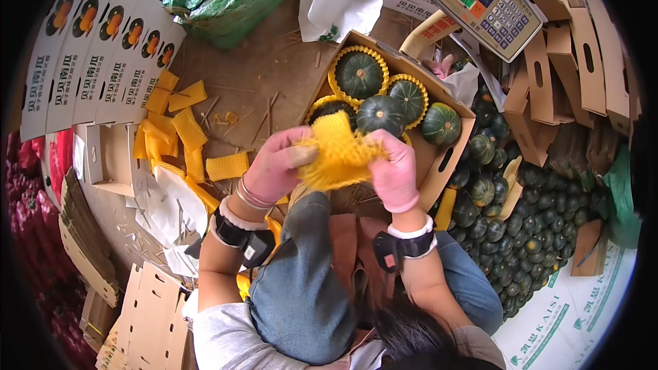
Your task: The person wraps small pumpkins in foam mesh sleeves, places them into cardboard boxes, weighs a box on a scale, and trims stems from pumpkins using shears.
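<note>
Both of my hands wear pink gloves and grip a yellow foam net sleeve [336,154] in front of me. My left hand [277,164] pinches its left side; my right hand [394,171] holds the right side, so the netting is stretched between them. Just beyond stands an open cardboard box [449,154] with several dark green pumpkins. One pumpkin [359,74] at the back sits in a yellow net, as does another pumpkin [408,101] beside it. A bare pumpkin [380,115] lies on top near my hands, and another bare pumpkin [441,124] is at the right.
Loose yellow net sleeves [188,130] lie on the floor to the left, near printed cartons [82,62]. A large heap of pumpkins [521,247] spreads at the right. A digital scale [483,3] stands at the upper right, with folded cardboard boxes [582,62] behind it.
</note>
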`<state>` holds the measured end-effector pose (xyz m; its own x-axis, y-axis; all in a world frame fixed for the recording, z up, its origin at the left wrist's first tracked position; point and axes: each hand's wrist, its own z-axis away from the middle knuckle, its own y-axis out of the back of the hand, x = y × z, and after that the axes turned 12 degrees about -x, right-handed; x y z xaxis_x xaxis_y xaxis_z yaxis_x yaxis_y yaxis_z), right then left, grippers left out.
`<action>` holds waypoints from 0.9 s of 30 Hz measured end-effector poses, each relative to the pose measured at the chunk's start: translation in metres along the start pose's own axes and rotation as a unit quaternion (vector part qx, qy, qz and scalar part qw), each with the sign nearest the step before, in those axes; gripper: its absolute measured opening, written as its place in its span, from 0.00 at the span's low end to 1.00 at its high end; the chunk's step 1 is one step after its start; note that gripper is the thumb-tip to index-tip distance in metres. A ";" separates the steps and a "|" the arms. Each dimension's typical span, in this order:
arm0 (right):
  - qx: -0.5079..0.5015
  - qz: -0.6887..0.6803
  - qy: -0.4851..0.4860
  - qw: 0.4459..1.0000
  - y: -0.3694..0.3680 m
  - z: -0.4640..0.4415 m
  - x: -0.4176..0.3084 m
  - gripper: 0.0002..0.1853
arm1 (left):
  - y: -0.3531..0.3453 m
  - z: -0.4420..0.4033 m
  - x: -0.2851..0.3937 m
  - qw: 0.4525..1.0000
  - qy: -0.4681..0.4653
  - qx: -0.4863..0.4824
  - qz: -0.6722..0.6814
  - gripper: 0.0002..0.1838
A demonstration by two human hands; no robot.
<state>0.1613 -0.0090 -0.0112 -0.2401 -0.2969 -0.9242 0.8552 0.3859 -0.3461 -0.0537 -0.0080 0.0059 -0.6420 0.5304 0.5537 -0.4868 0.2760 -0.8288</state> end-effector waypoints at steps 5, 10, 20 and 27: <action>-0.120 -0.303 -0.088 0.941 -0.003 0.020 -0.017 0.14 | 0.007 0.004 0.005 0.945 -0.023 -0.090 -0.314 0.11; -0.145 -0.147 -0.097 0.974 -0.013 0.019 -0.014 0.16 | -0.012 -0.004 -0.002 0.895 -0.079 -0.047 -0.436 0.16; 0.025 -0.031 0.017 0.999 -0.020 0.025 -0.004 0.14 | -0.014 0.014 0.003 0.910 0.124 -0.011 -0.396 0.19; 0.005 -0.500 -0.035 0.865 -0.006 0.043 0.006 0.17 | -0.009 0.011 -0.016 0.998 -0.005 -0.050 0.027 0.15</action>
<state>0.1747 -0.0511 -0.0082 -0.8336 -0.5312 -0.1516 0.2404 -0.1019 -0.9653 -0.0451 -0.0277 0.0052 -0.6717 0.5395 0.5076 -0.3900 0.3251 -0.8615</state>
